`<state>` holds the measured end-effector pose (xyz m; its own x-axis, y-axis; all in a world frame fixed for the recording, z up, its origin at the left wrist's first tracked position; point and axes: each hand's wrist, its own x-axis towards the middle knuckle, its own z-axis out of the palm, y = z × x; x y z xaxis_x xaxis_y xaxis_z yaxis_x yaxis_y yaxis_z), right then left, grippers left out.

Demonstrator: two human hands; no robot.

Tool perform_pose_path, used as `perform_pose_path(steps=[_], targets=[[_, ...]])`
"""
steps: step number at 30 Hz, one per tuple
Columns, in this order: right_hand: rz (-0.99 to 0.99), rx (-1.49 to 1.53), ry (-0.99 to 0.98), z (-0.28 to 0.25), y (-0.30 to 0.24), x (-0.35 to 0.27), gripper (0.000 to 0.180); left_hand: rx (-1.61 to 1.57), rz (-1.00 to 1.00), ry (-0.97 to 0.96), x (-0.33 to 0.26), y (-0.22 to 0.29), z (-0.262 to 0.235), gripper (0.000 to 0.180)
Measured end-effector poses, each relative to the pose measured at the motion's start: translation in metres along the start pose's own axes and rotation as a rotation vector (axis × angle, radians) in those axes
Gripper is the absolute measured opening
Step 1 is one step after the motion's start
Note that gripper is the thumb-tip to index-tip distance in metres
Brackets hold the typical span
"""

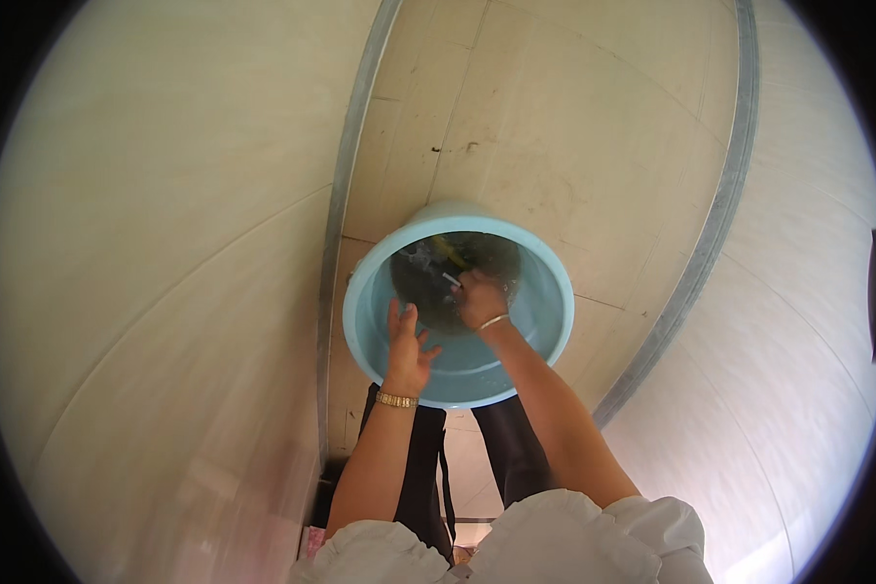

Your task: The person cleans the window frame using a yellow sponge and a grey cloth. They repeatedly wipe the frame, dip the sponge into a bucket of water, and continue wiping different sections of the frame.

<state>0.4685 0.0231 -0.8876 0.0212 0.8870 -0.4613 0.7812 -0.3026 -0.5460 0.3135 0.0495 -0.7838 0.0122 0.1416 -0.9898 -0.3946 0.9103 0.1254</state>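
Note:
A light blue plastic bucket (358, 316) stands on the floor before me, with dark, murky water (428, 287) in its bottom. My right hand (479, 300) reaches down into it, fingers closed around a thin white stick-like piece (451, 279) whose kind I cannot make out. Just beyond that hand, a yellowish strip (448, 251) shows in the dark water. Over the near left part of the bucket is my left hand (408, 348), its fingers spread and nothing in them. What lies deeper in the water is hidden.
Pale wall panels rise close on the left (195, 214) and right (749, 389), edged at the floor by grey strips (333, 224). Beige tiles (574, 127) cover the floor, with small dark specks beyond the bucket. My dark-trousered legs (516, 443) are right behind it.

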Motion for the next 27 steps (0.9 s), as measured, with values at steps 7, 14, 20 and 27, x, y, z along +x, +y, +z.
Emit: perform_pose_path(steps=[7, 14, 20, 27], targets=[[-0.461, 0.281, -0.029, -0.17, -0.151, -0.11, 0.022, -0.093, -0.055, -0.221, -0.013, 0.017, -0.025, 0.094], [-0.093, 0.503, 0.166, -0.226, -0.185, -0.111, 0.017, -0.339, -0.027, -0.281, -0.084, -0.007, -0.022, 0.039], [0.562, 1.012, 0.145, -0.16, -0.074, -0.04, 0.037, -0.58, -0.058, -0.193, -0.165, -0.003, 0.009, 0.042], [1.066, 1.768, -0.35, -0.077, -0.007, -0.046, 0.051, -0.681, -0.193, -0.468, -0.182, -0.008, 0.005, 0.053]])
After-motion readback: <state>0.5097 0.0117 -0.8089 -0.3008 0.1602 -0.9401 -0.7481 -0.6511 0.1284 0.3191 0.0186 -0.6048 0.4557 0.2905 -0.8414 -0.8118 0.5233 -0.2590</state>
